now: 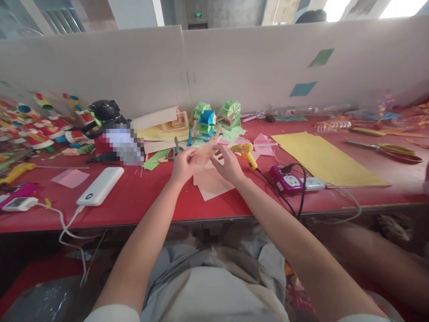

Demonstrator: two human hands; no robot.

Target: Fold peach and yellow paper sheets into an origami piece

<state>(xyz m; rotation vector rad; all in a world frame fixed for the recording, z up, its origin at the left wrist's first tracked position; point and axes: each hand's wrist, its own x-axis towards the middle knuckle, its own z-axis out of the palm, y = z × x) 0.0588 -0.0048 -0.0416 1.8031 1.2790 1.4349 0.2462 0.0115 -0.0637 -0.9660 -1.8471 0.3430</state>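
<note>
The left hand (184,164) pinches the near left side of a pale peach paper piece (205,154) between thumb and fingers; the right hand (228,163) is curled at its right side, thumb and forefinger a little parted, and I cannot tell whether they grip it or merely touch it; the two hands are near each other but not touching. The paper piece is in front of the person, just above loose peach sheets (214,184) on the red counter (154,197), with a yellow glue gun (247,155) near the right hand and green-handled scissors (172,154) beside the left. It should weigh next to nothing and be fairly soft, stiffer along any fold than across a flat face; probably not slippery, though thin enough to crease or tear under a hard pinch; its finer shape is too blurred to read. The safest hold would seem to be a light one, pads of thumb and forefinger at opposite edges or on a doubled part, leaving the middle unpressed.
</note>
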